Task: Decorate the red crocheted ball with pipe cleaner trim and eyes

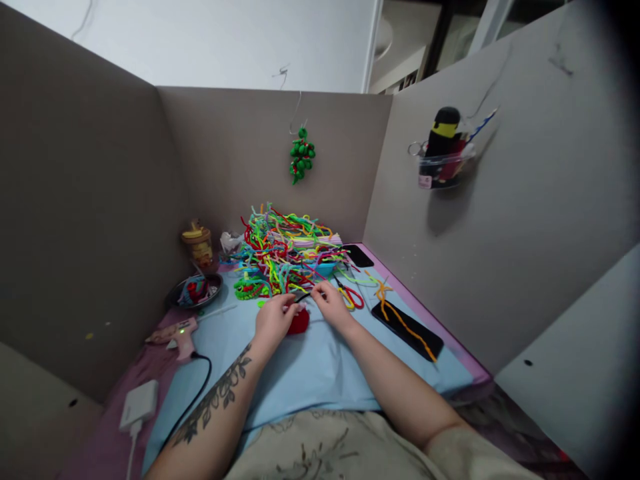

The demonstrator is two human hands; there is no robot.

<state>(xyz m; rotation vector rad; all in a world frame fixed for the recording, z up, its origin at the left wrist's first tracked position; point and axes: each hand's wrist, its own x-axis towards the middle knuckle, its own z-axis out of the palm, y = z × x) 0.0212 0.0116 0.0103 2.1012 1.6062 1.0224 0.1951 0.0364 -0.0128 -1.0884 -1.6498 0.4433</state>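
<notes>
My left hand [274,321] and my right hand [331,305] are close together over the table, fingers pinched. A short dark strip, which looks like a black pipe cleaner [303,297], runs between their fingertips. Just below my left fingers sits a fuzzy red piece [299,323], partly covered by that hand; whether the hand touches it I cannot tell. A small pink bit shows at the left fingertips. Right behind the hands rises a big tangled heap of colourful pipe cleaners [285,243], with a green fuzzy figure [249,288] at its front left.
Scissors with red and yellow handles [353,297] lie right of my hands. Farther right, orange pipe cleaners rest across a black phone [415,333]. On the left are a pink glue gun [177,337], a dark bowl [213,288] and a white adapter [139,403]. Grey panels enclose the table.
</notes>
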